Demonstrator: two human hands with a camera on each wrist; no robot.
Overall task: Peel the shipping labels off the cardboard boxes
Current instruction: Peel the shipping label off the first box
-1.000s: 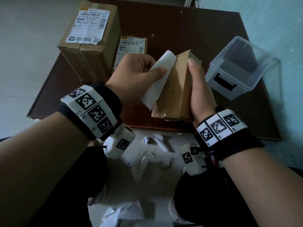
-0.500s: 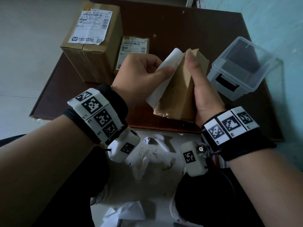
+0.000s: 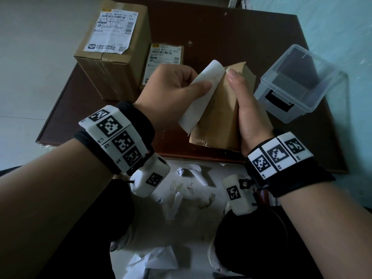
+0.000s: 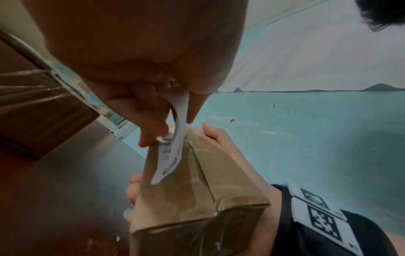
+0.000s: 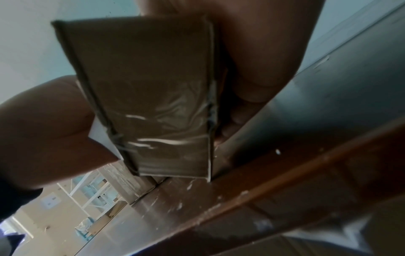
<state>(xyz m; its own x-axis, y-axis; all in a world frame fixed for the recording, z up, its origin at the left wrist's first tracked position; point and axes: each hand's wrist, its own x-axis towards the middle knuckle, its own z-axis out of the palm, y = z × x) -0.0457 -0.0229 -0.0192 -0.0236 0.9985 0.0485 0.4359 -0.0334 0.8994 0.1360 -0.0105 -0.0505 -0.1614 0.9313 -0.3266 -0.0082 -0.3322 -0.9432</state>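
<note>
Right hand grips the small box tilted above the near edge of the table, thumb along its top face, fingers wrapped behind. Left hand pinches the half-peeled label between thumb and curled fingers, its far end stuck to the box. Behind stand two labelled boxes, large and small; a clear bin sits right.

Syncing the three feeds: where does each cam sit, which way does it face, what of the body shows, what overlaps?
Head: looks forward-down at the table; both forearms show, left hand pinching the label.
Left wrist: along the left hand at the small box; right hand shows.
Right wrist: under the box; right hand shows.
Shared: all three see the box; head and left wrist see the label.
</note>
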